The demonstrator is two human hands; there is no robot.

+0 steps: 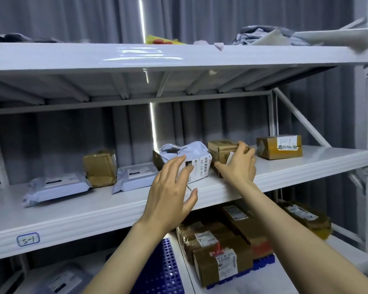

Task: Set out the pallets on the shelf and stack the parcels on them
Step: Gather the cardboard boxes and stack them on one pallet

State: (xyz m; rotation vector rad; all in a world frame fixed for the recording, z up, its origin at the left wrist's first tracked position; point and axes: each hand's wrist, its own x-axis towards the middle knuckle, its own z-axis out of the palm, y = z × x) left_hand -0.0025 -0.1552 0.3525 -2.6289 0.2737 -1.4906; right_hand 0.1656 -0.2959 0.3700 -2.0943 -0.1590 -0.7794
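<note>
**Both hands at the middle shelf, parcels being pulled forward**

At centre frame the right hand (239, 164) has its grip wrapped over a small brown carton (221, 152), fingers curled on the top edge and thumb low at the front, probably to drag it off the middle shelf (77, 215). The left hand (170, 194) hovers with its grip spread wide, just in front of a grey poly-bag parcel (183, 158), seemingly ready to steady or take it; contact cannot be told.

That parcel's white label reads "231-239-K01", as far as it can be made out. A hand-drawn tag at lower left of the shelf edge reads "S-1" (28, 239).

The task's things sit apart: a blue perforated pallet (164, 270) shows at the bottom centre, and another blue pallet (263, 262) under labelled brown boxes (219, 257) at lower right. More parcels lie along the middle shelf: two flat grey mailers (57, 188) at left, a brown box (278, 146) at right. Other labels are too small to read.
</note>
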